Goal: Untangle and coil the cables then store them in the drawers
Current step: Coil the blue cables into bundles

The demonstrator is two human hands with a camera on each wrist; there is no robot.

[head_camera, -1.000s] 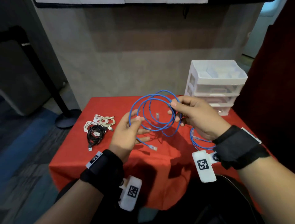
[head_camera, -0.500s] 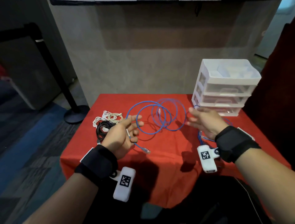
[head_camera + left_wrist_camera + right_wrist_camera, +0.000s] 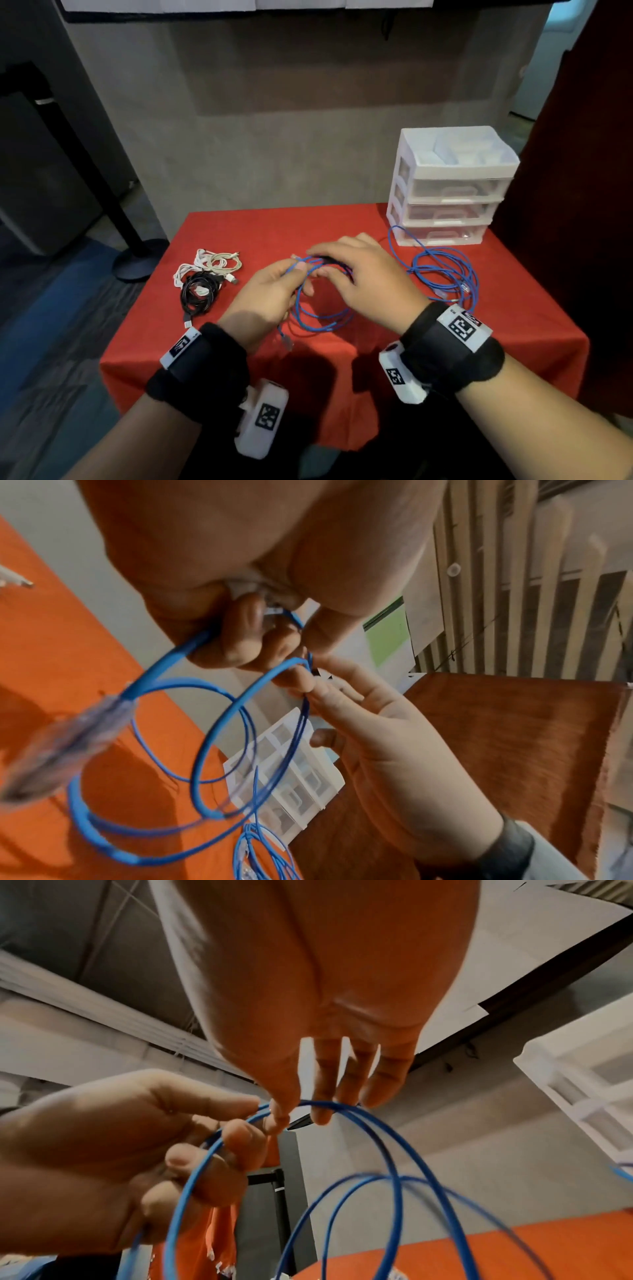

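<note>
A blue cable (image 3: 320, 317) is wound into loose loops above the red cloth near the table's middle. My left hand (image 3: 296, 275) grips the loops at their left top, fingers curled round them (image 3: 240, 637). My right hand (image 3: 325, 265) reaches over the top of the coil, and its thumb and fingertips (image 3: 320, 1112) pinch the strands next to the left hand (image 3: 137, 1137). The cable's clear plug (image 3: 286, 341) dangles below my left palm. A white three-drawer unit (image 3: 445, 192) stands at the back right, with its drawers pushed in.
A second blue cable (image 3: 442, 274) lies in a loose heap in front of the drawers. White cables (image 3: 214, 263) and black cables (image 3: 198, 291) sit bundled at the left of the red table (image 3: 513, 342). A black post base (image 3: 137, 258) stands on the floor to the left.
Half a second ago the coil lay spread on the cloth with my hands apart. Now both hands have come together on its loops, nearer to me.
</note>
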